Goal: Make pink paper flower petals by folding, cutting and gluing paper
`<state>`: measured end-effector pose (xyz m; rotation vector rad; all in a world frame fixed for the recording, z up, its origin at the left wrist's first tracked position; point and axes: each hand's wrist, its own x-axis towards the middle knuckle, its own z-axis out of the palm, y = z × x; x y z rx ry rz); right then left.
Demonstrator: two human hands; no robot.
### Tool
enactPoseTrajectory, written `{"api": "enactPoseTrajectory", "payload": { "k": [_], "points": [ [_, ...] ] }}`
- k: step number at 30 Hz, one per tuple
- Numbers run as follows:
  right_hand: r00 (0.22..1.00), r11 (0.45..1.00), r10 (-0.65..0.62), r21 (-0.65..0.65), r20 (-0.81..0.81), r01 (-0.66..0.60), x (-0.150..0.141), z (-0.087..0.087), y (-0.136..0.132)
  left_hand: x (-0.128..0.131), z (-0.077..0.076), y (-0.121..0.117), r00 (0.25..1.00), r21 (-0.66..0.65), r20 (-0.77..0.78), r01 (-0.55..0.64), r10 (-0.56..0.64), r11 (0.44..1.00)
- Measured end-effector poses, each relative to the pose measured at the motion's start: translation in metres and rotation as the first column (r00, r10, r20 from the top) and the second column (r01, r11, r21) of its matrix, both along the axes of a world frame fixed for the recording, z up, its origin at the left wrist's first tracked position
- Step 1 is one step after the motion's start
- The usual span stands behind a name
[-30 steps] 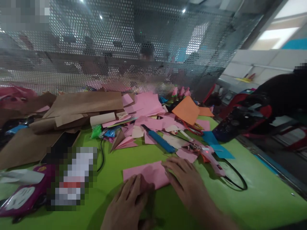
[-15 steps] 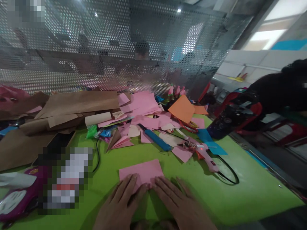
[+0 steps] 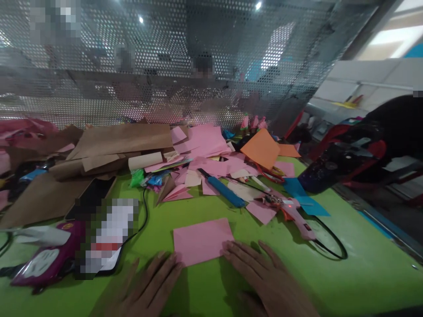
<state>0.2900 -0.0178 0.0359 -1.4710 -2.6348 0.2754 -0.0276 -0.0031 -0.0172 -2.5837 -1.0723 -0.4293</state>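
Note:
A folded pink paper (image 3: 202, 240) lies flat on the green table (image 3: 346, 281) just in front of me. My left hand (image 3: 145, 290) rests flat with fingers stretched out, its fingertips at the paper's near left corner. My right hand (image 3: 264, 279) lies flat with spread fingers, its fingertips touching the paper's near right corner. Neither hand holds anything.
A pink glue gun (image 3: 294, 213) with a black cord lies to the right, a blue-handled knife (image 3: 226, 193) beyond the paper. Heaps of pink (image 3: 205, 143), orange (image 3: 262, 149) and brown paper (image 3: 122, 138) fill the back. A perforated metal screen (image 3: 165, 66) stands behind. A black bag (image 3: 346, 158) is at right.
Both hands have slid back off the pink paper toward me, from pressing on it to resting at its near corners. The paper now lies fully uncovered.

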Motion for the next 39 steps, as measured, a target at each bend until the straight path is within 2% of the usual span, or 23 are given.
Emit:
{"api": "enactPoseTrajectory", "payload": {
  "k": [2, 6, 10, 13, 21, 26, 29, 31, 35, 39],
  "points": [
    [1.0, 1.0, 0.006, 0.027, -0.011, -0.006, -0.002, 0.005, 0.006, 0.001, -0.001, -0.003, 0.999, -0.007, 0.035, -0.015, 0.015, 1.0],
    [0.996, 0.992, -0.045, 0.11, -0.081, 0.054, -0.021, 0.022, 0.025, 0.005, 0.0, -0.004, 0.997, 0.026, 0.075, 0.031, -0.033, 0.999],
    [0.994, 0.998, -0.004, 0.069, -0.113, 0.012, -0.046, 0.032, 0.048, 0.002, 0.005, -0.002, 0.997, 0.023, 0.072, 0.02, -0.022, 1.0],
    [0.995, 1.0, 0.003, -0.004, -0.099, -0.003, -0.058, 0.035, 0.061, -0.001, 0.011, 0.0, 0.993, -0.048, 0.113, 0.035, -0.029, 0.998],
    [0.996, 0.997, -0.039, -0.063, -0.086, 0.033, -0.066, 0.043, 0.065, 0.008, 0.025, 0.006, 0.935, -0.265, 0.309, -0.091, 0.174, 0.96],
    [0.987, 0.999, -0.036, 0.006, -0.154, 0.037, -0.067, 0.037, 0.064, 0.02, 0.031, 0.012, 0.884, -0.383, 0.38, -0.118, 0.273, 0.916],
    [0.973, 0.998, -0.003, 0.064, -0.23, 0.019, -0.066, 0.037, 0.064, 0.026, 0.036, 0.016, 0.871, -0.435, 0.397, -0.098, 0.288, 0.895],
    [0.955, 0.995, 0.028, 0.1, -0.296, 0.002, -0.064, 0.04, 0.063, 0.028, 0.039, 0.018, 0.883, -0.422, 0.398, -0.065, 0.25, 0.904],
    [0.891, 0.969, 0.116, 0.245, -0.438, -0.006, -0.051, 0.047, 0.056, 0.029, 0.045, 0.019, 0.92, -0.296, 0.381, 0.034, 0.086, 0.954],
    [0.852, 0.952, 0.13, 0.304, -0.507, 0.036, -0.032, 0.046, 0.043, 0.029, 0.05, 0.019, 0.889, -0.144, 0.459, 0.076, -0.002, 0.987]
  ]
}}
